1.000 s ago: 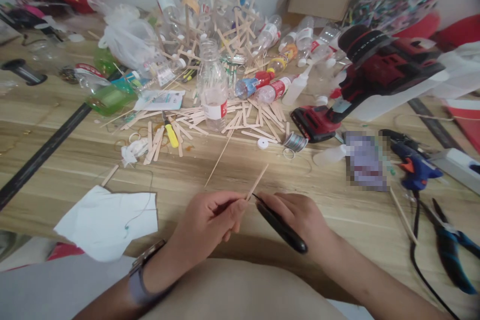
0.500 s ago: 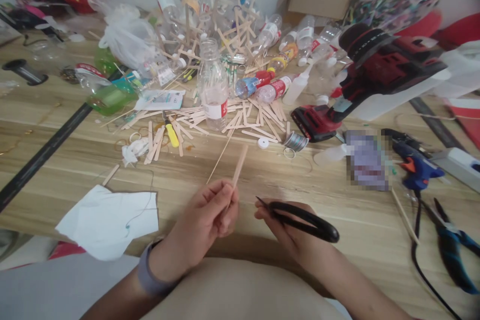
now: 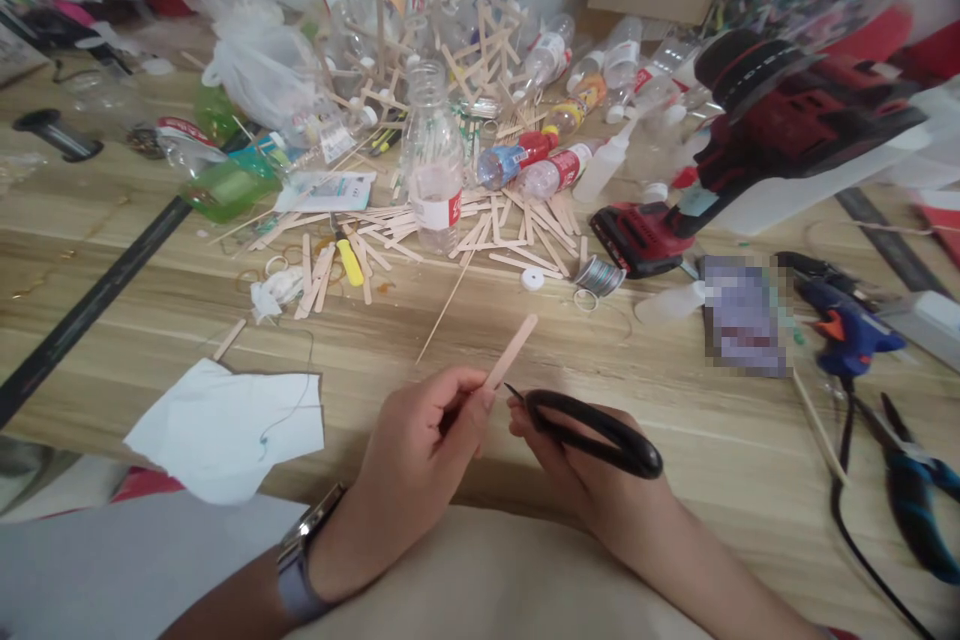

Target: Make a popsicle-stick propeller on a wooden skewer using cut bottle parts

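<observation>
My left hand (image 3: 424, 450) is closed on a wooden craft stick (image 3: 514, 350), pinched between thumb and fingers, its rounded end pointing up and right. Just to the right, my right hand (image 3: 592, 465) is closed around black scissors (image 3: 596, 435). Their long looped handle lies over the hand, and the dark pointed tip is close to the craft stick, apparently apart from it. My palm and fingers hide part of the scissors. Ahead of both hands, a thin wooden skewer (image 3: 442, 310) lies on the table (image 3: 360, 340).
Behind stand a clear plastic bottle (image 3: 435, 170) and many loose craft sticks (image 3: 517, 230). A red cordless drill (image 3: 645, 235), a blue glue gun (image 3: 851, 335) and pliers (image 3: 911, 480) are at right. White paper (image 3: 225, 430) and a yellow-handled tool (image 3: 349, 262) lie at left.
My left hand has turned and moved right, tilting the craft stick rightward and bringing it nearer the scissors. My right hand has shifted slightly left. The view has shifted slightly.
</observation>
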